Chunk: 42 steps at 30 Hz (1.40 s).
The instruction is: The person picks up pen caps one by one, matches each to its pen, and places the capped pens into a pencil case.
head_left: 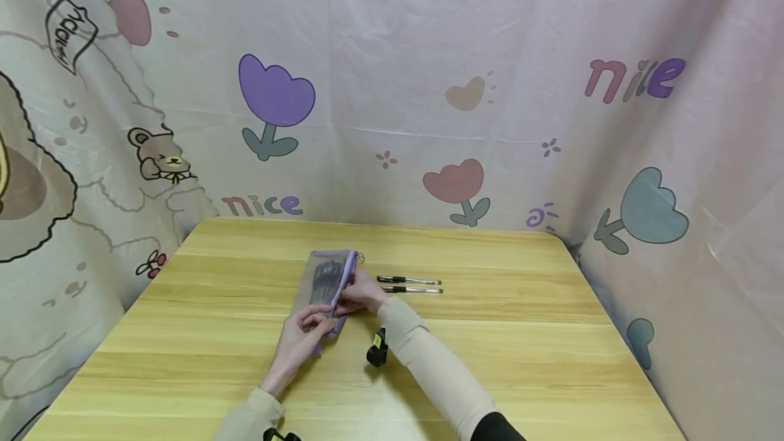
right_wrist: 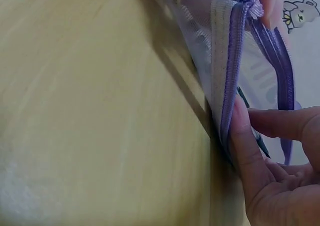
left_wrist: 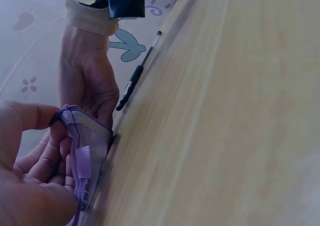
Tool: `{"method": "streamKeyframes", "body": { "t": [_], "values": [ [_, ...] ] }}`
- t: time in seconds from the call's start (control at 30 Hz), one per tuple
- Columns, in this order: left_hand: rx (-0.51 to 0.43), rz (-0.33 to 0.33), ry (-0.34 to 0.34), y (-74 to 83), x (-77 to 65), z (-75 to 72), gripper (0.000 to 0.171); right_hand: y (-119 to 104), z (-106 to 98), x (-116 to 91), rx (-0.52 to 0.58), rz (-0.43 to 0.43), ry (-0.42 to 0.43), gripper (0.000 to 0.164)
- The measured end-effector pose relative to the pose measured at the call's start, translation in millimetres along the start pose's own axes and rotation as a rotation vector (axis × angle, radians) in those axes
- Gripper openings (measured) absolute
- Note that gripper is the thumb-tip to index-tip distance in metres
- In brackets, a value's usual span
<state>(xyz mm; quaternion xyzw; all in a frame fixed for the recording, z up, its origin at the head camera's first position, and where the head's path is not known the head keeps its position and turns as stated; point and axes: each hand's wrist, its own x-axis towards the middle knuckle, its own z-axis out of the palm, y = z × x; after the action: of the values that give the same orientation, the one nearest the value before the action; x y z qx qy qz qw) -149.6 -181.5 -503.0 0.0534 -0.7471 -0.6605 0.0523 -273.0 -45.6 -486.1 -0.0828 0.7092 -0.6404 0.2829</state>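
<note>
A mesh zip pouch (head_left: 304,289) with purple trim stands partly raised on the table, several dark, slender things showing through its side. At its near end my left hand (head_left: 301,332) pinches the corner by the zipper (right_wrist: 234,60). The right wrist view shows the zipper undone and the mouth spread. My right hand (head_left: 365,291) is at that mouth, thumb and finger bent close together inside the zipper edge. A dark, thin thing (right_wrist: 261,143) shows beside those fingers; I cannot tell whether they grip it.
Two black-capped clear pens (head_left: 416,281) lie side by side to the right of my right hand. The wooden table (head_left: 520,359) meets a printed curtain (head_left: 380,73) at its back and sides. Black wrist cameras (head_left: 378,348) sit at both sleeves.
</note>
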Motion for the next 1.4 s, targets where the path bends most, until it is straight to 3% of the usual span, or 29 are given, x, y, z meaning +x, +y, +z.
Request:
{"method": "streamKeyframes", "body": {
  "t": [0.23,0.37,0.47,0.67,0.77,0.83,0.93,1.13,1.4],
  "values": [
    [-0.016,-0.010,0.004,-0.2,1.0,0.3,0.028,0.9,-6.8,-4.7,-0.015,-0.026,0.036,0.028],
    [-0.029,-0.021,0.006,0.6,-0.1,0.5,0.029,3.7,-16.1,-12.9,-0.023,-0.052,0.025,0.034],
    [-0.034,-0.027,0.013,0.7,-0.7,0.7,0.029,8.1,-25.6,-21.3,-0.049,-0.119,0.004,0.040],
    [-0.020,-0.031,0.020,0.9,-1.4,0.8,0.031,15.8,-53.9,-46.6,-0.295,-0.338,0.009,0.038],
    [-0.005,-0.019,0.020,0.8,-1.4,0.4,0.030,18.8,-75.3,-59.6,-0.473,-0.451,0.047,0.036],
    [-0.001,-0.011,0.020,0.7,-1.3,0.0,0.029,21.0,-91.6,-67.1,-0.561,-0.482,0.079,0.035],
    [-0.007,-0.008,0.020,0.2,-0.5,0.0,0.028,25.6,-117.2,-76.2,-0.676,-0.494,0.136,0.034],
    [-0.007,-0.012,0.023,-1.0,0.7,0.5,0.029,33.5,-155.9,-84.9,-0.762,-0.479,0.198,0.032],
    [-0.008,-0.003,0.022,-2.8,0.9,-0.3,0.028,36.6,-165.3,-80.8,-0.835,-0.483,0.235,0.026]
  ]
}}
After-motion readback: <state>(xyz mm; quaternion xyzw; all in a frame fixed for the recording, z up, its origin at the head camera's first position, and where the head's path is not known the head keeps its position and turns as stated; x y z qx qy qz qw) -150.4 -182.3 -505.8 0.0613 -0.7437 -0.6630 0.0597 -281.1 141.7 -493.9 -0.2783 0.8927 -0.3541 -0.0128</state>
